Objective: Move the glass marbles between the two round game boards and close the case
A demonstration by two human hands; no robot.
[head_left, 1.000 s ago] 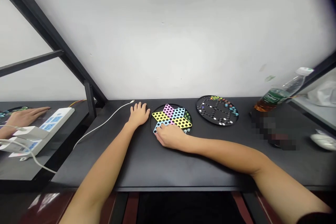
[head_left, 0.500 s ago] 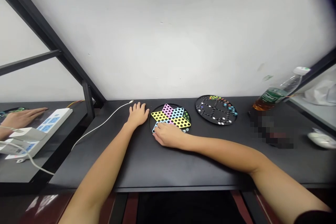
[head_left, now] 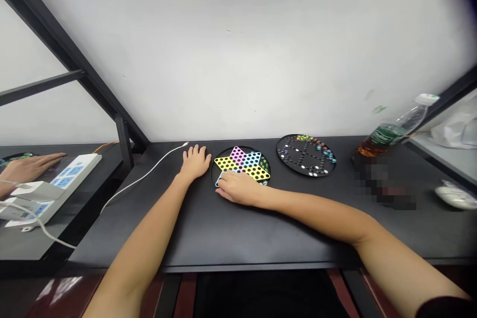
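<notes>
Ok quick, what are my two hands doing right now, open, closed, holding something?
Left hand: open, palm down on the black table.
Right hand: curled over the star board; can't tell if it's holding anything.

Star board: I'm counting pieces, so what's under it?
A round black tray, with green pieces showing beside the star board. Anything directly beneath it is covered; the right hand hides its near side.

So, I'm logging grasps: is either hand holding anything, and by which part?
The left hand holds nothing visible, resting palm-down on the table. The right hand covers the front-left point of the star; its grip is hidden, so I can't tell.
</notes>
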